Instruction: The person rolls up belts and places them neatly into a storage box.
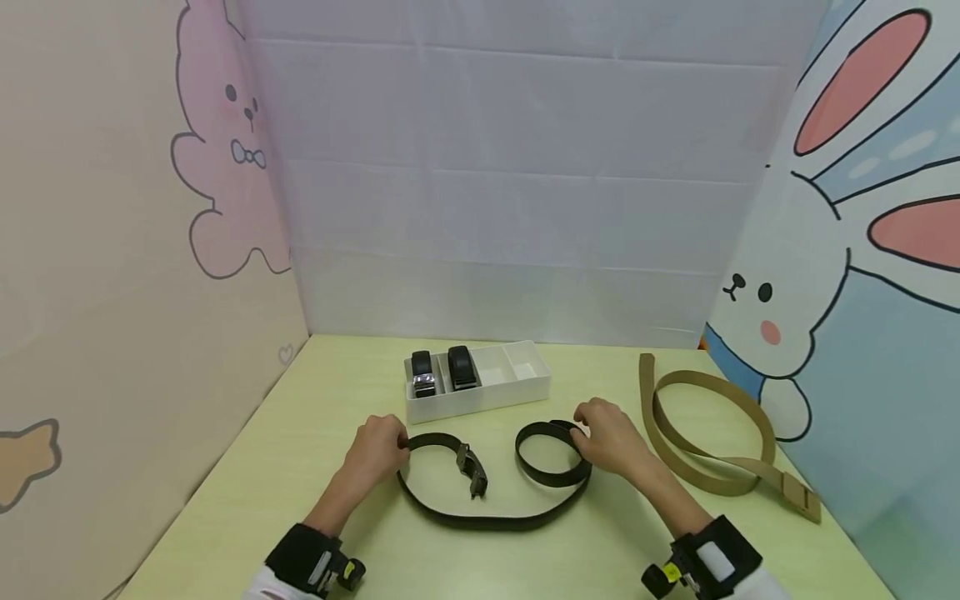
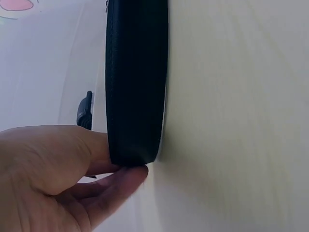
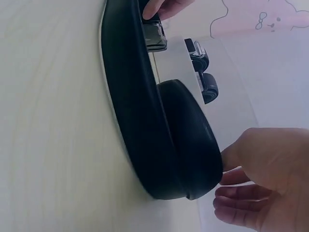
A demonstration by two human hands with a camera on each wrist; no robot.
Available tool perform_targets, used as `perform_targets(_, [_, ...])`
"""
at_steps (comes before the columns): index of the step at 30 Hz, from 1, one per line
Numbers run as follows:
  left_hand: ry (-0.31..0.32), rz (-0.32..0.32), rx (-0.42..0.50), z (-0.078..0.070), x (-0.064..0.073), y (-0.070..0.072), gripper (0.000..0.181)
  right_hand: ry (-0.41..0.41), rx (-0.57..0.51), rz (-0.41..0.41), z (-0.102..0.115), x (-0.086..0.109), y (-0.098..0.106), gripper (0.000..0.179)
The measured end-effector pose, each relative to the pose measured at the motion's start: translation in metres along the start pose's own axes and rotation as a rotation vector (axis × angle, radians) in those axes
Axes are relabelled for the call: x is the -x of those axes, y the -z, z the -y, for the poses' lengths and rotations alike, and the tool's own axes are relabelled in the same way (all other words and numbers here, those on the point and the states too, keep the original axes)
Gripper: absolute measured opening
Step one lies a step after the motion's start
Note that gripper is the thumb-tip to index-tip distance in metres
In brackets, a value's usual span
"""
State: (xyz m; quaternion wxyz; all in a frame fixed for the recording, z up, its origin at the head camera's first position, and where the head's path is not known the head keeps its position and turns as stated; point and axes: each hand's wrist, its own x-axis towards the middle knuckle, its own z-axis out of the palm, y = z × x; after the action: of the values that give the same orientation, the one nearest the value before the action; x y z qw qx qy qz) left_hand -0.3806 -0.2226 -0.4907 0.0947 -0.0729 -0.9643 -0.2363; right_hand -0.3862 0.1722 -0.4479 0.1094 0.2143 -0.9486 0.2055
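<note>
A long black belt (image 1: 487, 523) stands on its edge on the table in an open curve, its metal buckle (image 1: 470, 468) turned inward at the left. My left hand (image 1: 377, 450) pinches the belt at the left bend, as the strap (image 2: 137, 82) in the left wrist view also shows. At the other end the belt curls into a round loop (image 3: 193, 140). My right hand (image 1: 611, 437) holds this loop at its outer right side with thumb and fingers; the thumb tip is hidden behind the strap in the right wrist view.
Behind the belt stands a white divided box (image 1: 480, 403) with two rolled black belts, one (image 1: 423, 375) at the left and another (image 1: 462, 368) beside it. A tan webbing belt (image 1: 712, 479) lies loosely looped at the right. Walls close off the left, back and right.
</note>
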Motion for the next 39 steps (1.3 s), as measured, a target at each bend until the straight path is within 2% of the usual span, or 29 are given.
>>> perform_targets(3, [0.026, 0.034, -0.020, 0.002, 0.000, 0.002, 0.011, -0.064, -0.017, 0.014, -0.004, 0.001, -0.004, 0.009])
perform_targets(5, [0.010, 0.044, -0.032, 0.001, -0.001, 0.002, 0.009, -0.103, -0.035, 0.020, -0.006, 0.000, -0.007, 0.008])
perform_targets(9, [-0.110, 0.013, -0.057, -0.007, -0.004, 0.001, 0.021, -0.139, -0.056, 0.009, -0.007, 0.000, -0.009, 0.018])
perform_targets(12, [-0.186, -0.026, -0.052, -0.011, -0.007, -0.002, 0.008, -0.132, -0.066, -0.027, -0.004, 0.002, -0.007, 0.018])
perform_targets(13, [-0.194, -0.036, -0.045, -0.012, -0.007, -0.003, 0.007, -0.132, -0.072, -0.039, -0.003, 0.003, -0.006, 0.017])
perform_targets(15, [-0.189, -0.054, -0.046, -0.013, -0.008, -0.003, 0.020, -0.131, -0.092, -0.063, 0.002, 0.005, -0.003, 0.010])
perform_targets(18, [-0.159, -0.073, -0.060, -0.012, -0.008, -0.004, 0.028, -0.124, -0.135, -0.060, 0.011, 0.007, -0.001, 0.008])
perform_targets(20, [-0.141, -0.075, -0.071, -0.011, -0.008, -0.003, 0.030, -0.090, -0.154, -0.037, 0.017, 0.009, -0.003, 0.011])
perform_targets(22, [-0.127, -0.077, -0.071, -0.010, -0.009, -0.003, 0.029, -0.015, -0.152, -0.002, 0.021, 0.010, -0.007, 0.016])
perform_targets(25, [-0.108, -0.064, -0.063, -0.008, -0.009, -0.003, 0.027, 0.118, -0.103, 0.032, 0.022, 0.012, -0.017, 0.022])
perform_targets(27, [-0.101, -0.063, -0.062, -0.005, -0.009, -0.002, 0.026, 0.176, -0.060, 0.038, 0.021, 0.014, -0.024, 0.023])
perform_targets(31, [-0.089, -0.080, -0.067, 0.001, -0.013, 0.000, 0.024, 0.180, -0.002, 0.024, 0.017, 0.016, -0.032, 0.016])
perform_targets(35, [-0.074, -0.108, -0.079, 0.009, -0.018, 0.002, 0.019, 0.191, 0.000, 0.021, 0.014, 0.016, -0.034, 0.008])
perform_targets(39, [-0.069, -0.107, -0.072, 0.013, -0.021, 0.002, 0.015, 0.242, -0.004, 0.025, 0.012, 0.015, -0.031, 0.012])
